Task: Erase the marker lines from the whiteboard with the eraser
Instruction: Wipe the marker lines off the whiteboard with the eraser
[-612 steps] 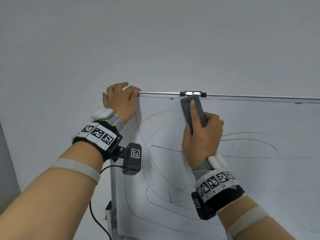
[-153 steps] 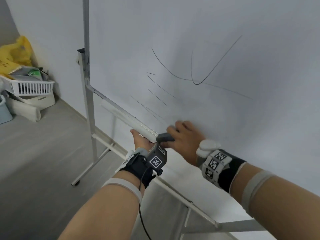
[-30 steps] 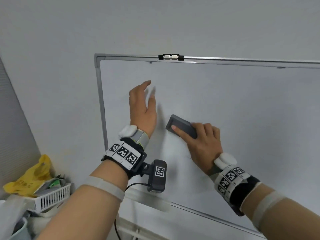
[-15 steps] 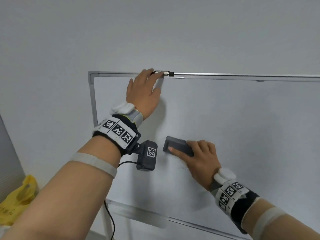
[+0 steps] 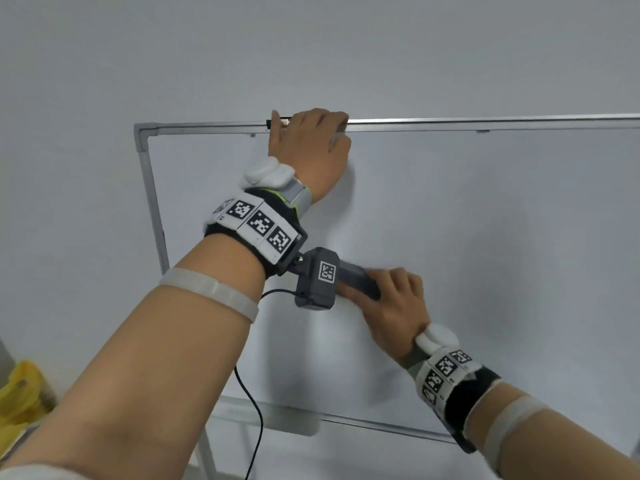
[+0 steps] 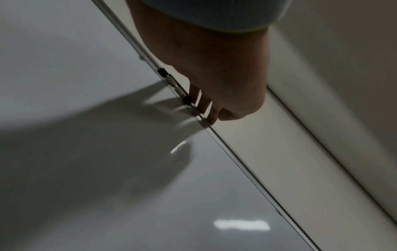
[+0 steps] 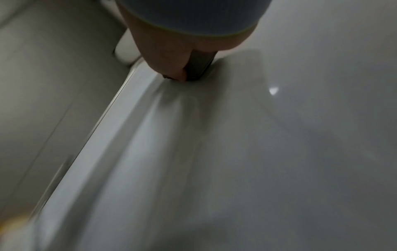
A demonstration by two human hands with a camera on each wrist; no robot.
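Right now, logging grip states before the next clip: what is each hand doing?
Left hand: fingers curled over the whiteboard top frame edge, gripping it.
Right hand: holding the eraser pressed against the board.

Head view: even, soft, cool light; exposure good, focus sharp in the middle. Faint shadow of the left hand (image 5: 313, 152) on the whiteboard (image 5: 485, 254) just right of it. Right hand (image 5: 394, 306) and eraser (image 5: 358, 284) slightly motion-blurred. Straight frame lines bow toward the frame edges.

Left wrist view: dim, hand in silhouette; broad dark shadow across centre left of the board; elongated glare patch lower right, smaller streak mid-frame.

Right wrist view: dim, heavily motion-smeared in the lower half; small glare spot right of centre.
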